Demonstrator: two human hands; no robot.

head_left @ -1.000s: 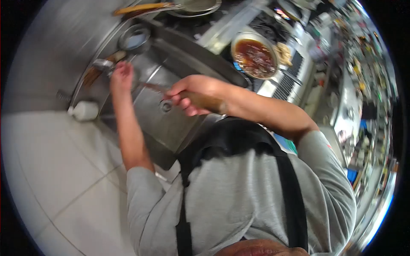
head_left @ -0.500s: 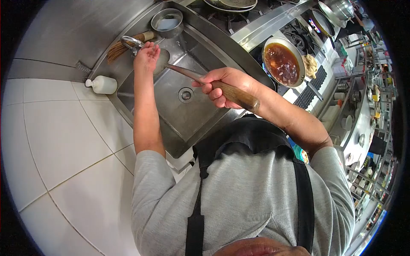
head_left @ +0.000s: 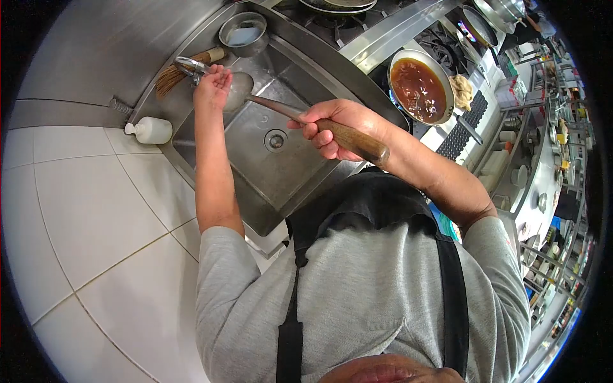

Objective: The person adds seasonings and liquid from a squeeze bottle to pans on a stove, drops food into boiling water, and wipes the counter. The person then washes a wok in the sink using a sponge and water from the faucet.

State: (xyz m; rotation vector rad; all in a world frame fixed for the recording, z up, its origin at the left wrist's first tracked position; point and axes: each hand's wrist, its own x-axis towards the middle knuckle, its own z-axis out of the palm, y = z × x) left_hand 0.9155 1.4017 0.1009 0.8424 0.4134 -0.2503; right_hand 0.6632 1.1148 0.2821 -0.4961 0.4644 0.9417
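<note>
Altogether, two hands (head_left: 212,90) (head_left: 340,117) and one ladle (head_left: 239,93) are at one sink (head_left: 255,175).

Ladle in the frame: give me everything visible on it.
The ladle has a round, greyish, metal-looking bowl, a slim brownish shank and a thick, wooden-looking handle. The right hand grips the handle, leaving its butt end exposed. It is held over the sink, bowl toward the tap. The left hand is beside the bowl; contact is unclear.
</note>
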